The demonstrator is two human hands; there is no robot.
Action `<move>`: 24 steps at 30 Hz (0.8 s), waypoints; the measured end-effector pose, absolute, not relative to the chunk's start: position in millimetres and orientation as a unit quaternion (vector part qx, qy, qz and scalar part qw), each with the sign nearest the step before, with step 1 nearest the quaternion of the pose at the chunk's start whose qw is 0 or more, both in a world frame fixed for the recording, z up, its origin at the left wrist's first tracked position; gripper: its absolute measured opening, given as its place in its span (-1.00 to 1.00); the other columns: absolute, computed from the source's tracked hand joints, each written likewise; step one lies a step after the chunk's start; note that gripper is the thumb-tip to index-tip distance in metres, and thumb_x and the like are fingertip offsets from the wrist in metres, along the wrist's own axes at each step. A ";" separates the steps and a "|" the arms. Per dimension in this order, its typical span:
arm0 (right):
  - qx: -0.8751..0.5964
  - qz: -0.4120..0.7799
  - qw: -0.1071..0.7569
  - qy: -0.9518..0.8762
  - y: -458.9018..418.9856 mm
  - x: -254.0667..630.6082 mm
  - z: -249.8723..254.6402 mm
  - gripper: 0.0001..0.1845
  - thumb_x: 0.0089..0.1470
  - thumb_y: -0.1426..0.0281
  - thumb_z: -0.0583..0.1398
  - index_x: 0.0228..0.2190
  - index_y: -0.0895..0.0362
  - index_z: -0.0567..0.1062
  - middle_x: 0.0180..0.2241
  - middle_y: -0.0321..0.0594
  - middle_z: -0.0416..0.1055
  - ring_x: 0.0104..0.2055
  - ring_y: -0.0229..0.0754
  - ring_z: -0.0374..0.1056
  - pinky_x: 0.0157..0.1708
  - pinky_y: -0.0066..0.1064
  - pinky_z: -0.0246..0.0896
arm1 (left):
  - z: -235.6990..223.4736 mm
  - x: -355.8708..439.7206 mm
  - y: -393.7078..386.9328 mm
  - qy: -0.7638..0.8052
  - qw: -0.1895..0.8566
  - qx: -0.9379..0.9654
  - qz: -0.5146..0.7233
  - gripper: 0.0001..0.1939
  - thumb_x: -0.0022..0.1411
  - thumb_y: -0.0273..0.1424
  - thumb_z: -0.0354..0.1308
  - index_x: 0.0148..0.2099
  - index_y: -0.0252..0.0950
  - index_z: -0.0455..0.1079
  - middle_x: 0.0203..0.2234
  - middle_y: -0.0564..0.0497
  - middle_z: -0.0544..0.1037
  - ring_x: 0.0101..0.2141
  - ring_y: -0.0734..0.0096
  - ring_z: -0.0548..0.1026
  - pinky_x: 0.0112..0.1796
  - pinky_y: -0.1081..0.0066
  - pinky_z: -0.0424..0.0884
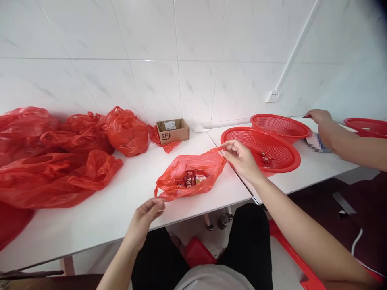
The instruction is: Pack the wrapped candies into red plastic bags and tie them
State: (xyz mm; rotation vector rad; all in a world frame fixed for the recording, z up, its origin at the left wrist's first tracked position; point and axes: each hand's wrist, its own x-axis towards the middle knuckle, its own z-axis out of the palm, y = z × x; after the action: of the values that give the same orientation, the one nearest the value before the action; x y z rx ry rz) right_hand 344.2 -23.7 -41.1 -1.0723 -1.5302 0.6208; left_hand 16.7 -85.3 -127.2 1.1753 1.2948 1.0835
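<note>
A small red plastic bag [189,169] lies open on the white table [121,209], with several wrapped candies [191,179] inside. My left hand [145,215] pinches the bag's near-left handle at the table's front edge. My right hand [240,157] pinches the far-right handle, lifted beside a red mesh basket [284,161]. The bag is stretched between the two hands.
Several stuffed red bags [54,161] pile up at the left. A small cardboard box [173,131] stands by the tiled wall. A few candies lie in the near basket; a second basket [281,125] sits behind it. Another person's hand [319,117] and arm reach over the right table.
</note>
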 end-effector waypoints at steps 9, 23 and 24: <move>-0.435 0.300 0.515 -0.675 -11.9 332.7 -10.8 -0.77 0.09 0.30 0.23 -0.20 0.12 0.42 -0.31 -0.26 0.42 -0.29 -0.23 0.34 -0.27 -0.36 0.21 | -126.0 29.7 -59.4 0.626 0.374 0.481 0.487 -0.34 0.05 0.04 0.21 0.08 -0.24 0.26 -0.05 -0.16 0.35 -0.16 0.19 0.44 -0.24 0.23 0.41; -0.424 0.213 0.588 -0.654 7.7 350.2 40.4 -0.85 0.05 0.38 0.26 -0.27 0.04 0.45 -0.38 -0.31 0.41 -0.36 -0.25 0.34 -0.36 -0.38 0.28 | 11.0 13.5 -12.9 0.404 0.401 0.506 0.648 -0.83 0.14 -0.28 0.30 -0.33 -0.25 0.43 -0.37 0.11 0.49 -0.33 0.50 0.38 -0.21 0.48 0.31; -0.424 0.207 0.582 -0.662 8.6 348.8 43.9 -0.85 0.05 0.39 0.26 -0.27 0.05 0.45 -0.39 -0.31 0.40 -0.36 -0.25 0.34 -0.36 -0.39 0.28 | 19.3 19.5 -10.5 0.393 0.399 0.513 0.651 -0.86 0.15 -0.32 0.29 -0.35 -0.26 0.44 -0.40 0.10 0.49 -0.34 0.50 0.38 -0.20 0.48 0.31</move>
State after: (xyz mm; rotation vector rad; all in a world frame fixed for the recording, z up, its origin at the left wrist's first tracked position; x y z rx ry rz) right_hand 348.8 8.6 43.9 -0.9905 -1.5461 0.4841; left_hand 19.5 -10.5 19.3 1.2973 0.9941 1.6477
